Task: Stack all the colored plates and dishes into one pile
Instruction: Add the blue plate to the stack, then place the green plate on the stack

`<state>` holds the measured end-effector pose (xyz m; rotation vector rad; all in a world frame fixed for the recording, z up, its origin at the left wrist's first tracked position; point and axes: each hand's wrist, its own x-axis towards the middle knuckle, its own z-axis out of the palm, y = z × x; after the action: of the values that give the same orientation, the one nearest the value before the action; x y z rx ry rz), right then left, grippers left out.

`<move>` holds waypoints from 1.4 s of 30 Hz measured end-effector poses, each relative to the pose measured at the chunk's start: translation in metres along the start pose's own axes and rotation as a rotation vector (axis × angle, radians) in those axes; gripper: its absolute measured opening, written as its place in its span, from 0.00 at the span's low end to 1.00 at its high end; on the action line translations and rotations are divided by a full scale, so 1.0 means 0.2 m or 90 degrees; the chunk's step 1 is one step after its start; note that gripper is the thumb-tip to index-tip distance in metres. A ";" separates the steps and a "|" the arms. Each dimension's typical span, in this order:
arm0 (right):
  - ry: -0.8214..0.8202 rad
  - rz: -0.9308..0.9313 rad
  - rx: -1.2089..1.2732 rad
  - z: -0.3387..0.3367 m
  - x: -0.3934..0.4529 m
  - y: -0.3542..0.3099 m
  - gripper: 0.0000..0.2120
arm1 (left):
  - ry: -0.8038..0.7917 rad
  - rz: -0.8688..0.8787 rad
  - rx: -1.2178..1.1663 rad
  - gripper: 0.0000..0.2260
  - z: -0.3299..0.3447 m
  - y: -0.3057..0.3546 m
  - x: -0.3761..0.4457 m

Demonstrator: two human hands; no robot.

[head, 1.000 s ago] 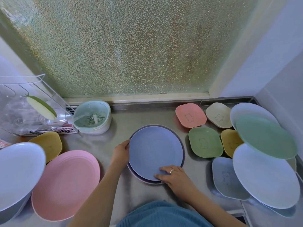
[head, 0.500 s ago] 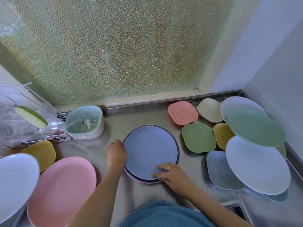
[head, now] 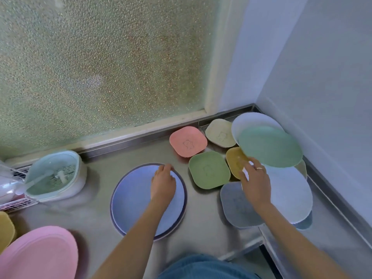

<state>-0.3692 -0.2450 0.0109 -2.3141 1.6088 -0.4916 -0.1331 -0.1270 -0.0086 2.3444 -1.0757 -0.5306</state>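
A blue round plate lies on a second plate in the middle of the steel counter. My left hand hovers over its right part, fingers curled, holding nothing. My right hand is open with fingers spread, above the white round plate and the yellow square dish, just below the green round plate. Around them lie a green square dish, a pink square dish, a cream square dish and a grey square dish. Another white plate sits behind.
A pink oval plate and a yellow dish lie at the lower left. A mint strainer container and a wire rack stand at the left. Frosted glass is behind, a wall on the right.
My right hand left the blue plate's near edge and moved right toward the plates in the corner. My left hand shifted from the plate's left rim to over its right side. The view turned right.
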 end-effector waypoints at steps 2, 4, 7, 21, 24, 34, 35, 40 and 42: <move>0.003 0.056 -0.022 -0.04 0.06 0.10 0.18 | -0.043 0.049 0.002 0.14 0.09 0.15 0.04; -0.011 0.101 -0.029 -0.06 0.11 0.19 0.20 | -0.091 0.098 -0.011 0.16 0.18 0.30 0.07; -0.043 0.126 -0.052 -0.05 0.16 0.28 0.19 | -0.147 0.152 -0.025 0.17 0.29 0.50 0.12; 0.147 -0.004 -0.010 -0.04 0.16 0.32 0.11 | -0.159 -0.037 -0.280 0.18 0.44 0.83 0.26; 0.181 -0.118 -0.001 -0.01 0.11 0.25 0.13 | -0.076 -0.116 -0.348 0.22 0.37 0.82 0.29; 0.017 -0.302 0.196 0.14 -0.01 -0.10 0.15 | 0.180 -0.339 -0.235 0.07 0.05 0.28 0.17; 0.008 -0.224 0.228 0.15 0.00 -0.14 0.17 | 0.201 -0.344 -0.227 0.06 0.02 0.20 0.13; -0.149 -0.022 0.184 0.27 0.04 -0.35 0.24 | 0.233 -0.352 -0.238 0.07 -0.16 -0.14 -0.06; -0.272 -0.036 0.192 0.34 0.01 -0.45 0.20 | 0.221 -0.337 -0.259 0.09 -0.20 -0.23 -0.10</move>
<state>-0.2629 -0.2138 -0.0128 -2.0654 1.1828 -0.2111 -0.0975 -0.0738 -0.0013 2.2217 -0.1586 -0.4475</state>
